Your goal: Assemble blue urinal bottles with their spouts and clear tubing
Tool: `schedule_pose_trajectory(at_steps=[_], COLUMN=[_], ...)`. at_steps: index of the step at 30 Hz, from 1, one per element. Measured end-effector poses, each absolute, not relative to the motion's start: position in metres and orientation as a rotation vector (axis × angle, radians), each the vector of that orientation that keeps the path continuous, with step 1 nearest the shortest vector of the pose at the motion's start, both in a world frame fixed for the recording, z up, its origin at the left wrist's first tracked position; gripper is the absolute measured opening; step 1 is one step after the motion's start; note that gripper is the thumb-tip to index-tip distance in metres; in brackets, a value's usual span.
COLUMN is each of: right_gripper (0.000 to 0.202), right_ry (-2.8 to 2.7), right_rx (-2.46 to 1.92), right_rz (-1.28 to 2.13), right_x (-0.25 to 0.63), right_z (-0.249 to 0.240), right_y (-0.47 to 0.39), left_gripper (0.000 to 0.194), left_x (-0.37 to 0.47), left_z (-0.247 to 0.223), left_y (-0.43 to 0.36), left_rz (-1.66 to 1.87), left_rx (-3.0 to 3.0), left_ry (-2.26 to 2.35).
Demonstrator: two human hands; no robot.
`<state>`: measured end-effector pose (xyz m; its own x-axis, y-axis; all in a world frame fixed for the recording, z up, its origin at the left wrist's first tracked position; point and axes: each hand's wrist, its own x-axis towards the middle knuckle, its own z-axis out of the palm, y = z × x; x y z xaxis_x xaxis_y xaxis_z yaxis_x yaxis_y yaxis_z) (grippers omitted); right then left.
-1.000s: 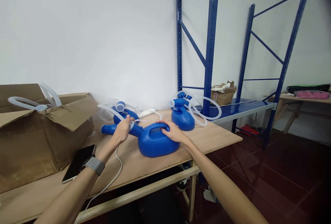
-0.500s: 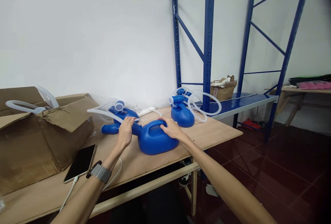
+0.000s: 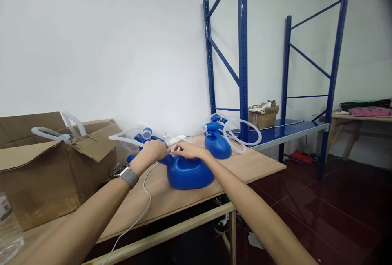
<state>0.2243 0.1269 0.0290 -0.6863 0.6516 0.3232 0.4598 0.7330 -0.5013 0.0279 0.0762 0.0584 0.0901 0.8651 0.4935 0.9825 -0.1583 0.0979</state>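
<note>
A blue urinal bottle (image 3: pixel 190 175) with a moulded handle stands on the table in front of me, its neck pointing left. My left hand (image 3: pixel 154 151) is closed above the neck, fingers curled. From the other side my right hand (image 3: pixel 187 150) reaches over the top of the bottle, fingertips pinched together close to the left ones. Something small and pale shows between the two hands, too small to name. A translucent hose (image 3: pixel 124 139) runs in from the left behind my left hand. Behind that hand lies a second blue bottle, partly hidden, with a white-rimmed mouth (image 3: pixel 147 133).
Another blue bottle (image 3: pixel 218 145) with a coiled hose (image 3: pixel 259 134) stands at the back right. An open cardboard box (image 3: pixel 45 179) fills the left side, beside a clear bottle (image 3: pixel 10 232). A white cable (image 3: pixel 149 199) crosses the wooden table (image 3: pixel 257 163). Blue shelving (image 3: pixel 243 52) rises beyond.
My left hand has moved up and right along the neck. My right hand has left the handle and come left to meet it. The view has shifted; the phone is now hidden.
</note>
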Motion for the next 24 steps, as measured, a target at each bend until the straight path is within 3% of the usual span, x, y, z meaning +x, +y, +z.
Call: schedule_pose_trajectory(at_steps=[5,15,24], right_gripper=[0.042,0.056,0.056], right_ry=[-2.392,-2.507,-2.491], right_rx=[-0.96,-1.346,-1.216], right_rz=[0.888,0.927,1.022], right_x=[0.222,0.203,0.213], right_z=[0.018,0.037,0.033], right_y=[0.131,0.139,0.132], left_gripper=[0.014,0.025,0.037], left_x=[0.03,0.014,0.013], left_z=[0.062,0.062,0.064], left_y=[0.079,0.077,0.074], left_rz=[-0.465,-0.512,-0.641], left_rx=[-2.245,-2.539,-2.636], left_ry=[-1.833,-1.777,-1.936])
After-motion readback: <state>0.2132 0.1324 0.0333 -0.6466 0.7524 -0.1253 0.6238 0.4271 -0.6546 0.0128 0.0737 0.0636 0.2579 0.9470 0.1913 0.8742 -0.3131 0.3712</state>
